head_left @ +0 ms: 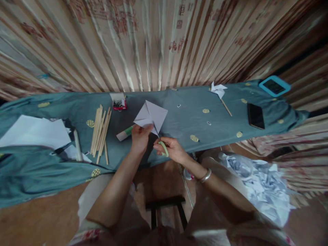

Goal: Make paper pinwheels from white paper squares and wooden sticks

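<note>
My left hand (140,137) pinches the lower left part of a square sheet of white paper (157,112), which has cuts or creases running from its corners toward the middle. In my right hand (172,149) is a pair of scissors (164,149) with pale green handles. Their blades reach up into the paper's lower corner, and the tips are hard to make out. Beside my left hand lies a green and white tube or stick (125,133), partly hidden by that hand. A finished paper pinwheel (218,90) on a wooden stick lies farther right on the table.
Several wooden sticks (100,131) and an open red box of small dark pieces (119,104) lie left of the paper. White sheets (34,132) are at far left. A black phone (255,116) and a blue-framed device (274,86) lie right. Paper scraps (266,188) fill a bag below.
</note>
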Motion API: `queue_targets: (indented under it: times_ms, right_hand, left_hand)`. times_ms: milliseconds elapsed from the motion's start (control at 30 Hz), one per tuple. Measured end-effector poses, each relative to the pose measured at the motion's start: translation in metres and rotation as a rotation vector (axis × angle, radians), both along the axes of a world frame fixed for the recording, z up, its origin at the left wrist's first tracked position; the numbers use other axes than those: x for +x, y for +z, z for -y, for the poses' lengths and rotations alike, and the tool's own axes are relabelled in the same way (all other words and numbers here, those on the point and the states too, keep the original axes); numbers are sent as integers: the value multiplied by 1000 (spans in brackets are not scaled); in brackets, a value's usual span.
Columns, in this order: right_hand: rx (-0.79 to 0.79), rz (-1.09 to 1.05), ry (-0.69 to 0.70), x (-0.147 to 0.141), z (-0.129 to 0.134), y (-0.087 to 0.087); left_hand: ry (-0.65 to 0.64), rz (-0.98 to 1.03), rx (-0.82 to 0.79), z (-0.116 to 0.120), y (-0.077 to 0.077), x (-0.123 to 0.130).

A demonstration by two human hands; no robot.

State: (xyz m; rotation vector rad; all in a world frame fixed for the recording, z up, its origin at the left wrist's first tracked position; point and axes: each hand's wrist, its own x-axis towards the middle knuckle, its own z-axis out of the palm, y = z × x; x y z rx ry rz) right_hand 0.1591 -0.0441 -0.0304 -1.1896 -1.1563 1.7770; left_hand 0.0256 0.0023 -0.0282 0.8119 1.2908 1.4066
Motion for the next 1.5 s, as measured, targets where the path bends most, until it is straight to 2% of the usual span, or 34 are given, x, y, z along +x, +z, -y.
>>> queue_targets:
  times_ms: [100, 300, 600, 1133, 1500]
  right_hand:
    - [-16, -11, -29, 0, 2, -2]
    - [9, -1, -28, -4, 3, 4]
    - [49, 37, -24, -10, 2, 11]
    - [85, 158, 5, -7, 2, 3]
    - [84, 168, -6, -8, 0, 14]
  left_hand:
    - [-23, 125, 20, 1, -3, 2]
    - [0, 134, 42, 2, -7, 0]
    - [2, 226, 64, 5, 1, -2]
    - [-25, 143, 59, 6, -2, -7]
    - [-26, 196, 83, 0, -5, -3]
